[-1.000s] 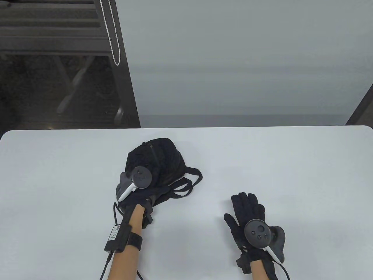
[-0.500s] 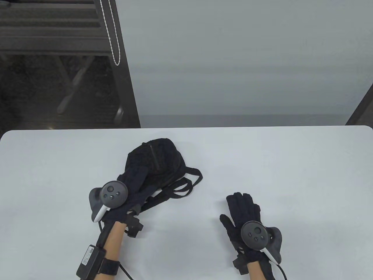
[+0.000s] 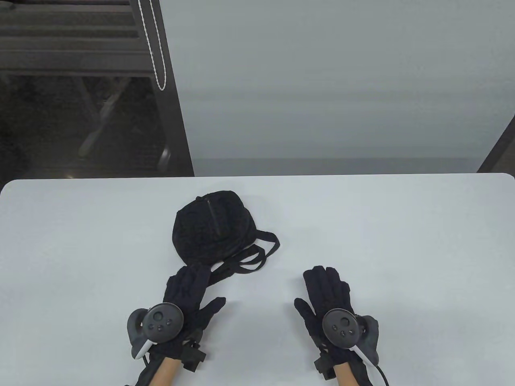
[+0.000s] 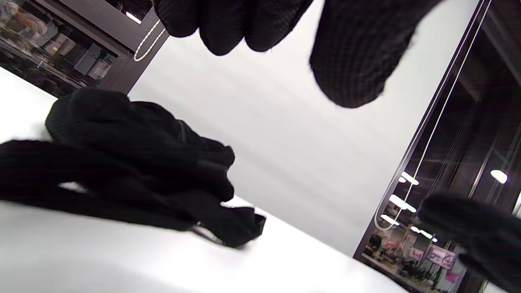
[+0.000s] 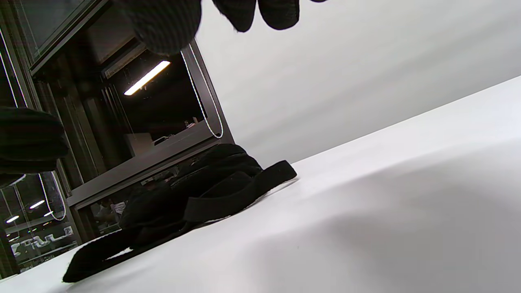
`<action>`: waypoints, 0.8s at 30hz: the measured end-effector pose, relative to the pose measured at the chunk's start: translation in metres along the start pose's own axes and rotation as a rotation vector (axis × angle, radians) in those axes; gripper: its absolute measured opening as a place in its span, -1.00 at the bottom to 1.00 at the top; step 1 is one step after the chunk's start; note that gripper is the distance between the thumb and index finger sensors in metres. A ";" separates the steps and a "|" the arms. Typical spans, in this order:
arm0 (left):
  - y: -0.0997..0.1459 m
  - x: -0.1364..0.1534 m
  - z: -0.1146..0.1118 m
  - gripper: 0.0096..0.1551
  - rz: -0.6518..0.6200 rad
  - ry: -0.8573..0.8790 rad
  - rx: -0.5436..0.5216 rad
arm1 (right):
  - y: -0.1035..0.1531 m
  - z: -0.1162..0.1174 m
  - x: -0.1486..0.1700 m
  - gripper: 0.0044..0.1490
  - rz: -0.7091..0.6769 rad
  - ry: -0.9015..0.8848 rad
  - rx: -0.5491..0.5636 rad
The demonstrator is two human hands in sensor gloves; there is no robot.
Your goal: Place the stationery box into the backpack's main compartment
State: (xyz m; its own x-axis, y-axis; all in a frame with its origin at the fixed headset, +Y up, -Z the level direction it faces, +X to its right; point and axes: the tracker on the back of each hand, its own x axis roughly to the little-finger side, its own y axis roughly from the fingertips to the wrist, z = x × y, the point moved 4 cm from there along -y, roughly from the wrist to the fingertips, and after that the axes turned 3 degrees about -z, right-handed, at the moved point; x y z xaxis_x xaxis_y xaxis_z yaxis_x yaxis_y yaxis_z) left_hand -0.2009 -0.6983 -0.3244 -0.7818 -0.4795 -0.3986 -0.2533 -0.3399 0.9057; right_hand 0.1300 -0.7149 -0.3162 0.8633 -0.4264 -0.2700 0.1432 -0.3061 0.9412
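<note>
While both gloved hands are lying flat near the 6 o'clock edge of the white surface [image 3: 362, 225], the black backpack [image 3: 213, 233] is sitting just left of centre with its rounded body toward 12 o'clock. Its zipper [image 3: 214, 219] is running down the middle of the top face and looks closed. Its straps [image 3: 253, 257] are trailing loosely toward 4 o'clock, spilling onto the surface.

At 7 o'clock from the backpack, the left hand [image 3: 189, 299] is resting palm down with its fingers [image 3: 193, 277] stretched out side by side and the thumb spread; the fingertips are lying at the near end of the straps, and I cannot tell whether they are touching them. It is gripping nothing. A tracker [image 3: 159, 323] is sitting on its back.

Toward 4 o'clock from the backpack and well apart from it, the right hand [image 3: 326, 301] is also lying palm down, fingers [image 3: 326, 281] extended and loosely together, thumb out, holding nothing, with its own tracker [image 3: 342, 329] behind the knuckles.

No stationery box is showing in any view.
</note>
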 end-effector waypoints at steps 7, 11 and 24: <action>0.001 0.011 -0.019 -0.04 0.032 -0.061 0.036 | -0.001 0.010 0.001 -0.06 0.014 0.027 -0.026; -0.001 0.015 -0.023 -0.02 0.044 -0.051 0.046 | -0.002 0.014 0.002 -0.04 0.020 0.041 -0.039; -0.002 0.015 -0.031 -0.01 0.035 -0.049 0.065 | -0.001 0.014 0.009 -0.05 0.048 0.003 -0.047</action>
State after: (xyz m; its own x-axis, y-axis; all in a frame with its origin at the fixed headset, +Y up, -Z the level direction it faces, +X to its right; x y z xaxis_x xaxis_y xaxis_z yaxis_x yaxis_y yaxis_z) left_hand -0.1949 -0.7296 -0.3369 -0.8175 -0.4489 -0.3608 -0.2612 -0.2694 0.9269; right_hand 0.1306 -0.7305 -0.3228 0.8709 -0.4373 -0.2243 0.1245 -0.2452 0.9615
